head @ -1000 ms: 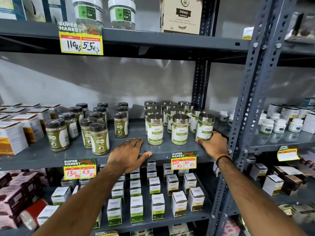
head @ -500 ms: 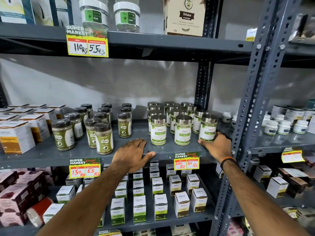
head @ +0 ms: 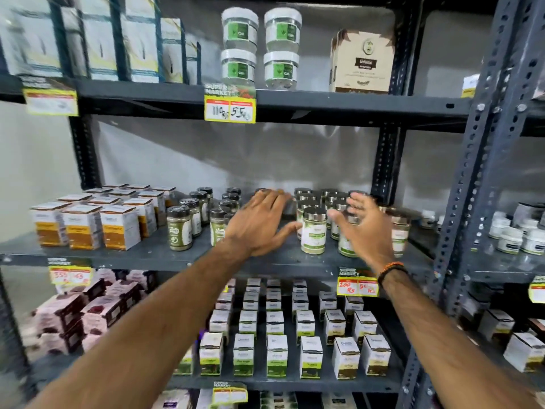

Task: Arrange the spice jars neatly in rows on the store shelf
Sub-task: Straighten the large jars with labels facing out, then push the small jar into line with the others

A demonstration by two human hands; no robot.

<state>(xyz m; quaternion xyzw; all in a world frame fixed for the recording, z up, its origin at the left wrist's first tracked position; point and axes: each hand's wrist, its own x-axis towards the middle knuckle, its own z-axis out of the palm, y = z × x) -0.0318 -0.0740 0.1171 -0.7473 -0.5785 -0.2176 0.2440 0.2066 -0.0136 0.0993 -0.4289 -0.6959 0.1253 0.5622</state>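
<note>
Two groups of spice jars stand on the middle grey shelf (head: 141,255). Dark-lidded jars of green powder (head: 180,228) stand in rows on the left. Silver-lidded jars with white and green labels (head: 314,231) stand in rows on the right. My left hand (head: 259,222) hovers over the gap between the groups, fingers spread, holding nothing and hiding some dark-lidded jars. My right hand (head: 364,228), with a bead bracelet at the wrist, is raised in front of the silver-lidded jars, fingers apart and empty. Both hands are blurred.
Orange and white boxes (head: 85,225) fill the shelf's left end. Gel jars (head: 261,45) and a powder box (head: 364,63) stand on the shelf above. Small white boxes (head: 277,346) line the shelf below. A perforated steel upright (head: 472,187) borders the right side, with small white tubs (head: 513,236) beyond.
Both hands have lifted off the shelf's front edge and moved up and inward over the jars. My right hand has let go of the rightmost silver-lidded jar. The camera view has tilted upward.
</note>
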